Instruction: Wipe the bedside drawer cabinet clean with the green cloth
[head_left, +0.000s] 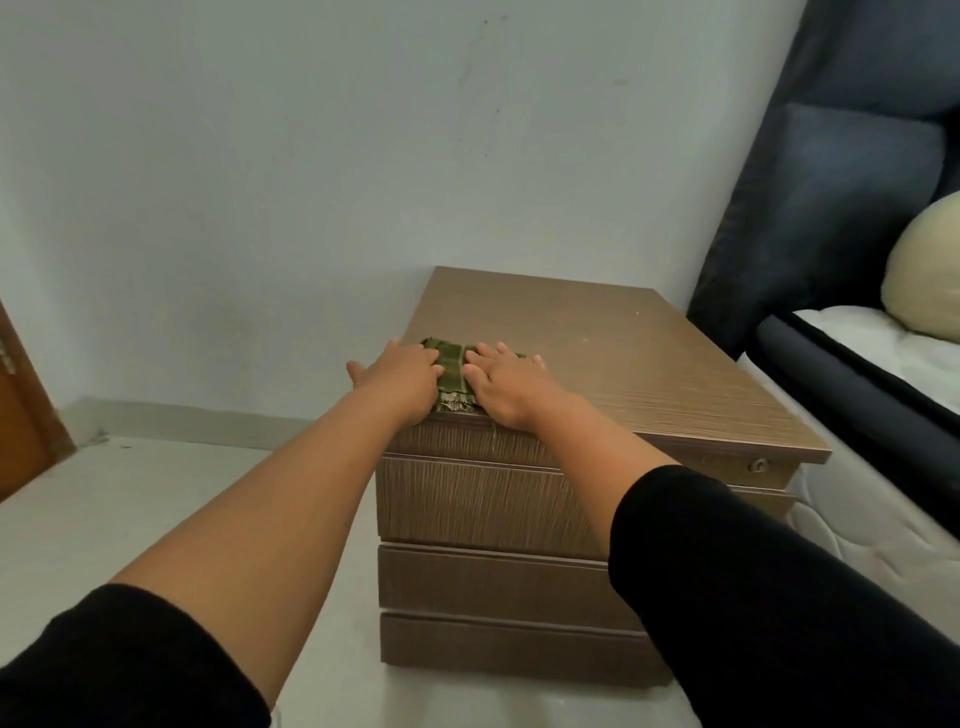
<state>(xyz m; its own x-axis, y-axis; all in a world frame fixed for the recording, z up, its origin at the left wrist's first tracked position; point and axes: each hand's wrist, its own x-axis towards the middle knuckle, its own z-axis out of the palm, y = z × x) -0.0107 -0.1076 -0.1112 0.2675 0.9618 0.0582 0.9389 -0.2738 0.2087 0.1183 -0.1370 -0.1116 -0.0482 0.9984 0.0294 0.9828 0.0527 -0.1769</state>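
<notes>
Nearest us, at the cabinet (519, 509) top's front-left corner, we note left hand (397, 382) and right hand (511, 387) pressed flat, fingers spread, on the folded green cloth (451, 375); risk: cloth overhanging that edge may slip off, leaving the specks farther back unwiped.

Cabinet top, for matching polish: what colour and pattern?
Brown wood-grain laminate cabinet top with fine streaks, seen in the head view.
</notes>
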